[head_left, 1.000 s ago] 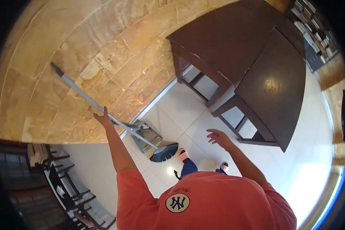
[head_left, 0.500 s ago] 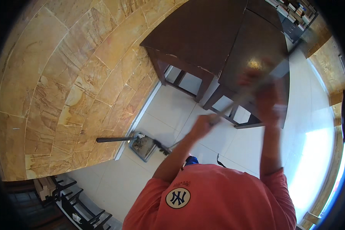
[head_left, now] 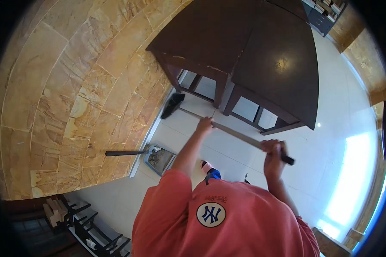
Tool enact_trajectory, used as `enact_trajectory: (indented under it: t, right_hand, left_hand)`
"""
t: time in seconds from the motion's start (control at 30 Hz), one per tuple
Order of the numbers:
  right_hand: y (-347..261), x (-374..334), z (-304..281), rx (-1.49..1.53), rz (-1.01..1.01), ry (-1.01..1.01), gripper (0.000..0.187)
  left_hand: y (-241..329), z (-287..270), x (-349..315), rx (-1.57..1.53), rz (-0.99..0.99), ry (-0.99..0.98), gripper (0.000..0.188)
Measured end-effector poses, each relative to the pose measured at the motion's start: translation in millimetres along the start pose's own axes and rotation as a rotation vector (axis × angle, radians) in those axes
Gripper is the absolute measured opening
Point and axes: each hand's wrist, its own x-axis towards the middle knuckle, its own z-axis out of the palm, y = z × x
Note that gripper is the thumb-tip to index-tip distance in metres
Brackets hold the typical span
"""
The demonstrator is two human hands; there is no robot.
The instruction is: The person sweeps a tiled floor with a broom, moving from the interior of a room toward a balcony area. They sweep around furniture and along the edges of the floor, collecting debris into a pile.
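Broom [head_left: 233, 134] slanted forward-left; your left hand [head_left: 206, 124] gripped mid-shaft, right hand [head_left: 273, 150] gripped near the end. Bristle head [head_left: 173, 106] sat by the floor [head_left: 231, 158] edge, left hand nearer.

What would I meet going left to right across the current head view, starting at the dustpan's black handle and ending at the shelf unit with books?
Dustpan's black handle → broom's bristle head → left hand → right hand → shelf unit with books.
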Motion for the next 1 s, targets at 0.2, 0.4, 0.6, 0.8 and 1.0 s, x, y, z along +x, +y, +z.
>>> enact_trajectory:
  t: [0.2,0.4,0.6,0.8,1.0]
  right_hand:
    - [-111,-9,-56,-0.227,-0.092,-0.088,0.022]
    - [-228,-39,-118,-0.355,-0.480,-0.257,0.025]
    - [-145,-81,-158,-0.159,0.067,-0.168,0.023]
    - [-96,-111,-152,-0.141,0.280,-0.432,0.010]
    - [-268,-106,-233,-0.292,-0.188,-0.374,0.026]
  left_hand:
    - [138,29,-28,-0.301,0.141,-0.149,0.014]
    - [255,9,-81,-0.270,0.517,-0.087,0.037]
    - [159,-3,-113,-0.197,0.152,-0.099,0.012]
    - [91,87,-138,0.046,0.071,-0.075,0.016]
    - [356,136,-152,-0.519,0.425,-0.391,0.019]
